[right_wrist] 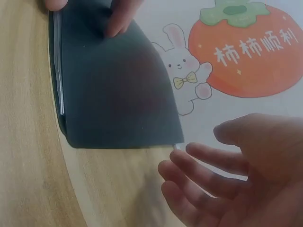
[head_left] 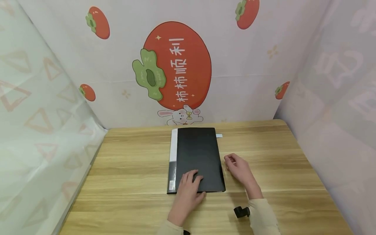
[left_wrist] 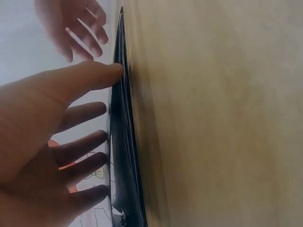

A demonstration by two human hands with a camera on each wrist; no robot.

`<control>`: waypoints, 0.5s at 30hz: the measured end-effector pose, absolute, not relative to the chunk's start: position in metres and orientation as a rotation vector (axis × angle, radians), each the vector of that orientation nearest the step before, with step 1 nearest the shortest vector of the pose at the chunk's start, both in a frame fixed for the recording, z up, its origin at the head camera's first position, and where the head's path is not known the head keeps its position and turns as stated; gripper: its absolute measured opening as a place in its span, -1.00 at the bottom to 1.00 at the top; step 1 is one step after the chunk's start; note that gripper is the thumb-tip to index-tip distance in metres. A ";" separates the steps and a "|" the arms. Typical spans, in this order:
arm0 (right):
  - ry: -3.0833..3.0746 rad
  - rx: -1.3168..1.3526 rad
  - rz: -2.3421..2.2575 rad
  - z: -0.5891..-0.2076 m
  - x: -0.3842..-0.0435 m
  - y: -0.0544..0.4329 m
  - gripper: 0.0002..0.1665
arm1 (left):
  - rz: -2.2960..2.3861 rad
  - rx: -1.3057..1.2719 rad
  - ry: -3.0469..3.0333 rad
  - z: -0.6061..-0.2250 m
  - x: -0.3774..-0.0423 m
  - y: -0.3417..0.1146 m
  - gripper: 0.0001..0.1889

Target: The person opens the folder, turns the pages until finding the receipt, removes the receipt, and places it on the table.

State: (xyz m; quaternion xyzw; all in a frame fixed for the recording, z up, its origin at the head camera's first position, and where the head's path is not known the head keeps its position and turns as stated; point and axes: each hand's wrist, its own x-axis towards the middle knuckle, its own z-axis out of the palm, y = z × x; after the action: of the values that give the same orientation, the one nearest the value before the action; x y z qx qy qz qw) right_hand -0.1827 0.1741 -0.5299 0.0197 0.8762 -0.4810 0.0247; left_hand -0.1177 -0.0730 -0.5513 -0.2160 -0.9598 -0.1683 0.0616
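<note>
A closed black folder with a pale and glossy spine strip along its left side lies on the wooden table. My left hand rests on the folder's lower left part, fingers spread over the cover; in the left wrist view its thumb is at the folder's near edge, where page layers show. To the right of the folder, my right hand hovers with loosely bent fingers and nothing in them. In the right wrist view, its fingers are beside the folder's corner. A small pale tab sticks out at the top right.
The wooden table reaches back to a white cloth printed with persimmons and a rabbit. Pale cloth walls stand on both sides. A black wrist mount sits beside the right sleeve.
</note>
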 end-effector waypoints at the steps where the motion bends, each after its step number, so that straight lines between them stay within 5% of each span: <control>1: 2.732 0.044 -1.472 -0.530 -0.183 0.173 -0.60 | -0.524 -0.655 -2.915 -0.551 -0.118 -0.074 -0.47; 15: 2.898 -0.057 -1.276 -0.531 -0.190 0.164 -0.71 | -0.487 -0.729 -3.044 -0.532 -0.135 -0.109 -0.23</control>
State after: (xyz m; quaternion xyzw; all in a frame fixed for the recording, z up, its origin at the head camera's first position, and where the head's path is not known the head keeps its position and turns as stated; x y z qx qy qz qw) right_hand -0.1899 0.1637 -0.5305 -0.0181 0.9149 -0.4030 -0.0127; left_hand -0.1353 -0.1090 -0.5318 -0.2301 -0.9609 -0.1536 -0.0131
